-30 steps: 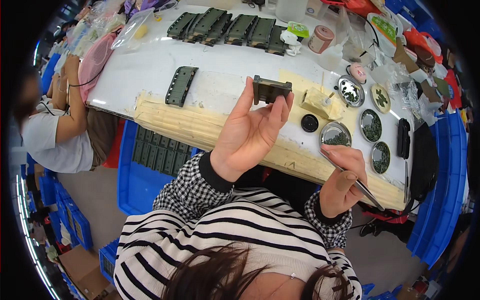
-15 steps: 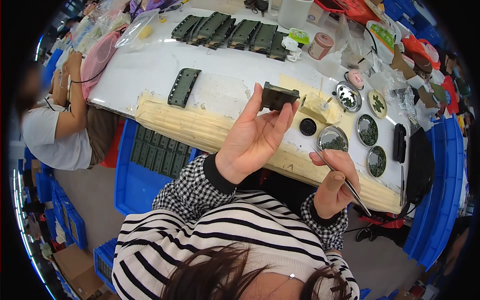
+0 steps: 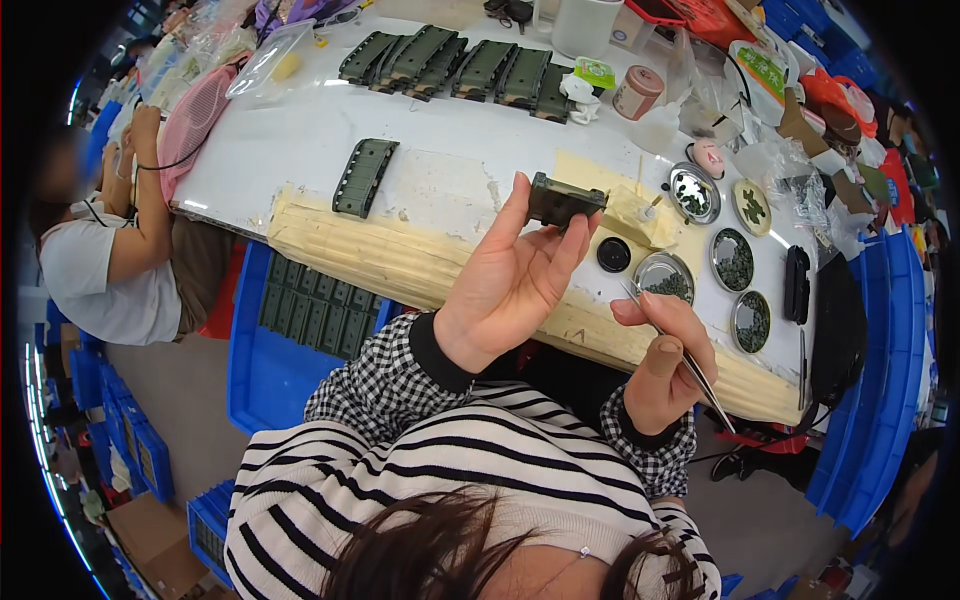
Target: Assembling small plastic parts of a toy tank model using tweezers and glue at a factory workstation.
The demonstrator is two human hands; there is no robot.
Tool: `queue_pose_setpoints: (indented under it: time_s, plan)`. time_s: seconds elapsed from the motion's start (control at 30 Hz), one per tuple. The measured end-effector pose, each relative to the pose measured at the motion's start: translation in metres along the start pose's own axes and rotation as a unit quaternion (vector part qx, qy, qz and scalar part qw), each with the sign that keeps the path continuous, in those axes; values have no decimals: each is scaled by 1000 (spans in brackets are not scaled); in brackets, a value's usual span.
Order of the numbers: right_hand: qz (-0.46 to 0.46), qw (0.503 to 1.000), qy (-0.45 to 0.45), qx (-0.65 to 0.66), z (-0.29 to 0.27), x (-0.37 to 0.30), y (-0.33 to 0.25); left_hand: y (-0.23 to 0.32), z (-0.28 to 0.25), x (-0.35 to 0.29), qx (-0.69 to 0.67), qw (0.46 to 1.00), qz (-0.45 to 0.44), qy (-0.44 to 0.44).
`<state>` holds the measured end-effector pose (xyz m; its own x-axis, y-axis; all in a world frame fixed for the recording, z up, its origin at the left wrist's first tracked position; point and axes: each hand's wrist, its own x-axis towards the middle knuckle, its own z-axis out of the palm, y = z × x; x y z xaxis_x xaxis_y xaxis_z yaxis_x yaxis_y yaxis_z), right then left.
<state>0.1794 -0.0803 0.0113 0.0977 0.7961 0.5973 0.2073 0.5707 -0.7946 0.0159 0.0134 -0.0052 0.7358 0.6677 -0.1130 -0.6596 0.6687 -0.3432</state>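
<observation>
My left hand (image 3: 515, 285) holds up a dark green plastic casing (image 3: 562, 202) between thumb and fingertips, over the table's near edge. In my right hand (image 3: 668, 365) is a pair of metal tweezers (image 3: 700, 380), gripped between thumb and fingers with the tip pointing up and left. That tip is close to a round metal dish (image 3: 664, 272) of small dark green parts. Beside the dish lies a black round lid-like piece (image 3: 613, 254). One more green casing (image 3: 366, 177) rests alone on the white tabletop to the left.
Several green casings (image 3: 485, 70) stand in a row at the back. More small dishes (image 3: 733, 260) of parts sit at the right, near a yellowish block (image 3: 640, 218). Below the table's left edge is a blue crate (image 3: 275, 385) with more casings. A person (image 3: 110, 240) sits at the far left.
The casing in my left hand has tilted slightly and shifted a little right. My right hand with the tweezers has barely moved. The whole view has shifted slightly.
</observation>
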Motion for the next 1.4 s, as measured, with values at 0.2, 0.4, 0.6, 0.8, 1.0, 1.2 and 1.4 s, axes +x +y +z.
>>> queue_pose_setpoints:
  time_s: [0.2,0.4,0.6,0.8,1.0,1.2,1.4]
  plan:
    - [25,994,88,-67,8,2,4,-14,1,-1,112,993,24,32]
    - [7,992,100,-74,13,9,10,-39,-10,-18,301,954,-3,0]
    - [126,974,-56,179,-20,13,-11,-19,-25,-23,316,934,-165,-26]
    - [115,991,-52,44,-67,5,-6,-14,-10,-25,471,842,-260,-39]
    - [147,884,-24,-444,-140,40,24,-24,-8,-21,648,761,-26,6]
    - [165,832,-171,-501,-164,67,65,-23,-5,-20,636,771,-22,3]
    - [197,811,-192,-516,-162,76,76,-20,-6,-22,648,762,-10,-3]
